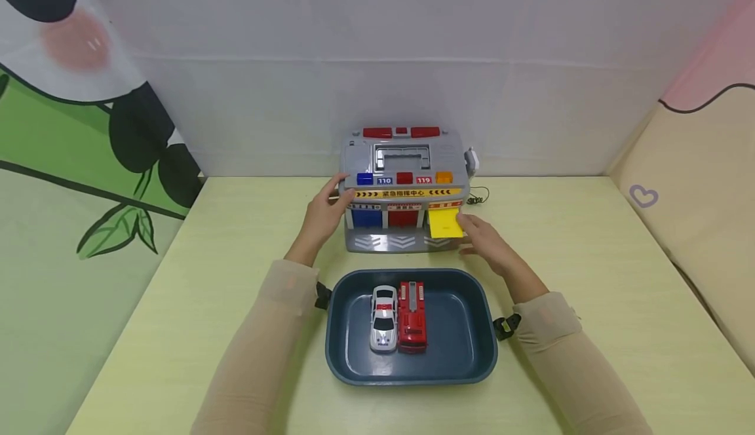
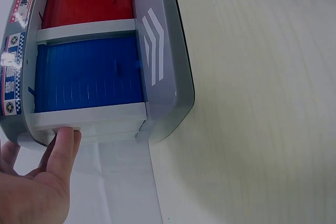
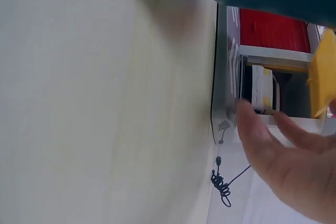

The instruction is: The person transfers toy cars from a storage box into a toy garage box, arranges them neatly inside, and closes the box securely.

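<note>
1 pale table bears toy station; white backdrop.

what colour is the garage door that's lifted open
The lifted door is yellow, clearest in the head view.

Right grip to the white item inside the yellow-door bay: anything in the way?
Nothing visible blocks it. In the right wrist view, the yellow door is swung open, the white item shows inside the bay, and the right grip is beside the opening.
</note>
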Motion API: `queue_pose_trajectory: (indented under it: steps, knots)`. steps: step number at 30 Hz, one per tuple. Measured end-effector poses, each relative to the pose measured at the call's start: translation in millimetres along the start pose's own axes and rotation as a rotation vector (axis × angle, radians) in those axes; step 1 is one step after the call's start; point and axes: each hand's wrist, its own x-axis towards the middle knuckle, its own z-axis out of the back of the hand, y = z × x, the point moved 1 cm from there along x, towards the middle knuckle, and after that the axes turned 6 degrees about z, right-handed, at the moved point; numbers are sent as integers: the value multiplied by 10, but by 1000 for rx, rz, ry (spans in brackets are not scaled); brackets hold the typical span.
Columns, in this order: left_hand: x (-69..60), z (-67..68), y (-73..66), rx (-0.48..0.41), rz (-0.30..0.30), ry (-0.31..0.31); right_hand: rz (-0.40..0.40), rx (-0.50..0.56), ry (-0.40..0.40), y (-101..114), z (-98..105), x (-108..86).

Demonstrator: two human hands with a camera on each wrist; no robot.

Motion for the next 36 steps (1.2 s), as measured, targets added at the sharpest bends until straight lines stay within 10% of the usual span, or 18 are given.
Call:
queue_pose_trajectory:
  steps: [9,36]
  knots:
    - [0,14,-10,-11,1,4,106,-304,-263,72,-17,70]
    - [19,9,32,-9,-11,25,415,-871,-390,255,-111,367]
